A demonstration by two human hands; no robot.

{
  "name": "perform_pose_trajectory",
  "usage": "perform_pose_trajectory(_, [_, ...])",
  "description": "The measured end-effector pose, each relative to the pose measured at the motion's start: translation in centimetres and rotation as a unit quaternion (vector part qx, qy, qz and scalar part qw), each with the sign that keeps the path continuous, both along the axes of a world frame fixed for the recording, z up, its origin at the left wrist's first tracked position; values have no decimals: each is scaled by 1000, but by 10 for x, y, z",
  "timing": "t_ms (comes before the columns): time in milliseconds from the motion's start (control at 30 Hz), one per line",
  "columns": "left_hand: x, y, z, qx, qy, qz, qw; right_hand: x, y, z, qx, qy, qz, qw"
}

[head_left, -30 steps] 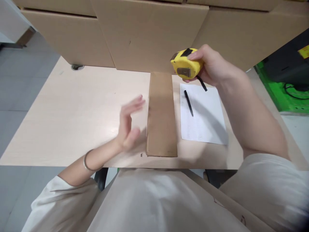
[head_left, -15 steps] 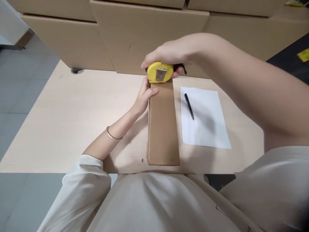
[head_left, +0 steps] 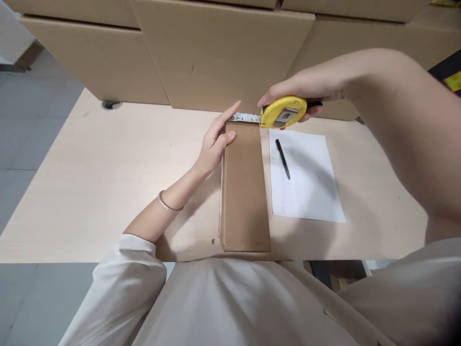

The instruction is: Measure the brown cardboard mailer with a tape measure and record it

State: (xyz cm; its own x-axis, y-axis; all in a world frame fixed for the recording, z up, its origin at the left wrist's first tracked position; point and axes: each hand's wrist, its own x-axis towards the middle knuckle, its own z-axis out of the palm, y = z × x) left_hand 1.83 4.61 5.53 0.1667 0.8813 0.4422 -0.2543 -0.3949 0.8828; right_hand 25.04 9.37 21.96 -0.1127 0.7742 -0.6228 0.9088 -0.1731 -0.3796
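Note:
A long, narrow cardboard box lies on the table with its short near end by the front edge. My left hand grips its far left corner, thumb on the top face and index finger stretched at the end of the tape blade. My right hand is closed around a yellow tape measure just past the box's far right corner. Between the two hands a short length of blade runs along the far edge of the box, numbers showing. Part of the right fingers is hidden behind the case.
Right of the box, a white paper sheet lies on the wooden table with a black pen on it. Large cardboard boxes are stacked along the back. A round cable hole is at the back left.
My right hand has moved right with the tape measure, drawing out blade along the box's far edge. My left hand stays at the corner; its index finger now shows stretched out.

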Motion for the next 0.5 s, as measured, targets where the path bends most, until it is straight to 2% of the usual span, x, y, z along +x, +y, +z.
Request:
perform_pose_trajectory(100, [-1, -2, -3, 17, 20, -4, 1000, 3, -11, 0, -5, 7, 7, 1000])
perform_pose_trajectory(300, [0, 5, -16, 72, 52, 2, 996, -9, -25, 16, -10, 38, 13, 999])
perform_pose_trajectory(500, [3, 0, -14, 45, 39, 20, 998, -15, -19, 13, -12, 34, 7, 999])
